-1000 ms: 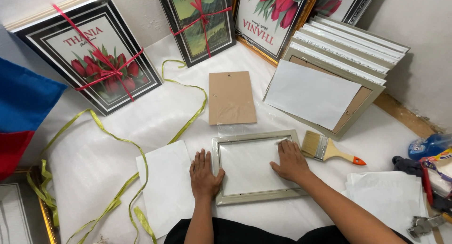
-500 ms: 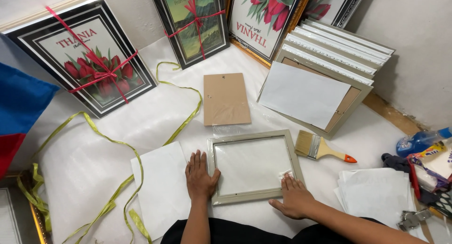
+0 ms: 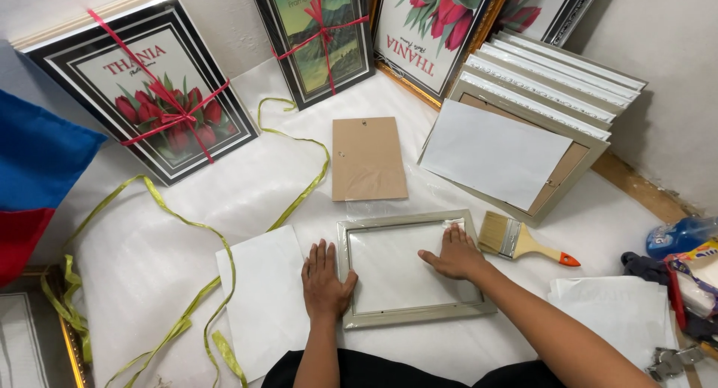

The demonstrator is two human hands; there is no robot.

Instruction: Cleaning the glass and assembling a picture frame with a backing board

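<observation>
A small silver-grey picture frame (image 3: 410, 312) lies flat on the white sheet in front of me, its glass facing up. My left hand (image 3: 324, 282) rests flat on the frame's left edge, fingers together. My right hand (image 3: 453, 253) presses a small white cloth (image 3: 453, 225) onto the glass near the frame's upper right corner. A brown backing board (image 3: 368, 158) lies just beyond the frame. A paintbrush (image 3: 523, 243) with an orange-tipped handle lies to the right of the frame.
A white paper sheet (image 3: 262, 298) lies left of the frame, with yellow-green ribbon (image 3: 187, 231) looping across the sheet. Ribbon-tied flower pictures (image 3: 161, 89) lean at the back. A stack of silver frames (image 3: 538, 96) stands back right. More paper (image 3: 621, 313) and clutter (image 3: 684, 268) lie at the right.
My right hand has moved from the frame's lower right corner up to its upper right corner, sliding across the glass. My left hand stays on the left edge.
</observation>
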